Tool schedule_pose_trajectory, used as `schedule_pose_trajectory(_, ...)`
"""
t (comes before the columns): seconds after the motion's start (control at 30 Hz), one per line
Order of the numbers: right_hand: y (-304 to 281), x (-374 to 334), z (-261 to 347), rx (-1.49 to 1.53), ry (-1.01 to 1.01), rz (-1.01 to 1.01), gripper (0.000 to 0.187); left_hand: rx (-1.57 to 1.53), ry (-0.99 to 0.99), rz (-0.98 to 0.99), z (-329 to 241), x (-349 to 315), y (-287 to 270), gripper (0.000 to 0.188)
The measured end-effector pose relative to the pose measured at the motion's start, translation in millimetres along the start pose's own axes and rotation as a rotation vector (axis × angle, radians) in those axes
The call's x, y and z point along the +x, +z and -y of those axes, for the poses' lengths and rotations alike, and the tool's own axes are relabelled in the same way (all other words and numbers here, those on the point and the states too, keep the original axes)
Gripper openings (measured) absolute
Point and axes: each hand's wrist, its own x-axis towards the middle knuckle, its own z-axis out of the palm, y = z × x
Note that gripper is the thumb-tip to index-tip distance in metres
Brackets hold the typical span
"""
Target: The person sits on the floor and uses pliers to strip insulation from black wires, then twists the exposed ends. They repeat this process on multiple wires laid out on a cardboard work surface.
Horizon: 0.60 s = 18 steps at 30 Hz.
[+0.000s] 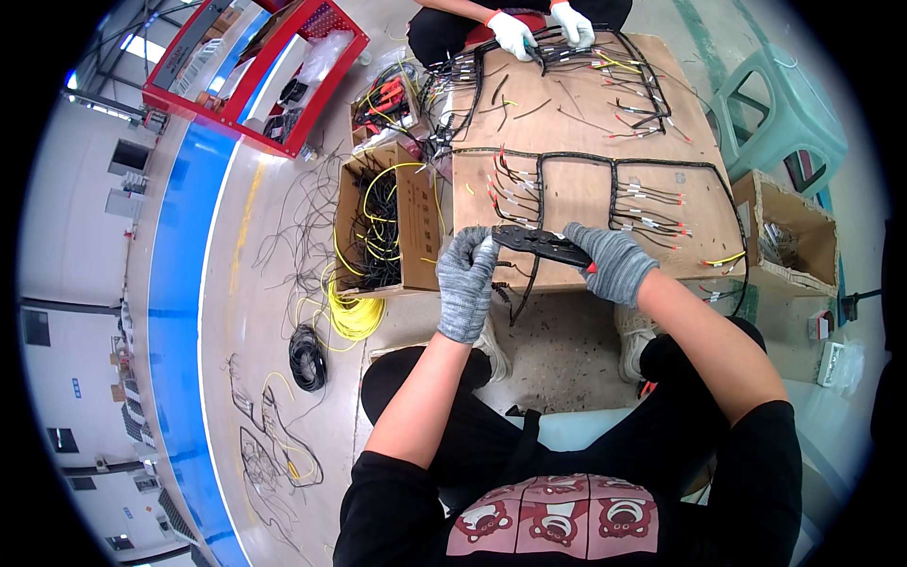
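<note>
My right hand (612, 263), in a grey knit glove, is wrapped round the handle end of a black crimping tool (540, 247), where a bit of red shows. My left hand (463, 288), gloved alike, is closed in a pinch at the tool's jaw end; whatever its fingertips hold is too small to make out. Behind the tool, a black wiring harness (576, 155) lies on the wooden board (578, 203). Its branches end in several short wires with white labels and red tips. A few dark wires hang off the board's near edge below the tool.
Across the board, a person's white-gloved hands (543, 33) work on another harness. Left stands a cardboard box (420, 222) of wires beside a yellow wire coil (354, 312) and a black coil (307, 357). Right are another carton (798, 241) and a green stool (779, 104). A red cart (274, 76) stands far left.
</note>
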Motion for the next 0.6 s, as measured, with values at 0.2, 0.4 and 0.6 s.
schedule_pose_trajectory(0.2, 3.6, 0.0, 0.7, 0.031, 0.048, 0.080, 0.044, -0.039, -0.041, -0.027, -1.0, -2.6, 2.8, 0.008)
schedule_pose_trajectory(0.4, 1.7, 3.5, -7.2, -0.074, -0.128, -0.087, 0.053, -0.068, -0.051, 0.063, 0.8, 4.4, -4.2, 0.011)
schedule_pose_trajectory(0.6, -27.8, 8.5, -8.5, -0.236, -0.203, -0.067, 0.076, -0.239, -0.312, 0.375, -17.3, 18.0, -19.0, 0.020)
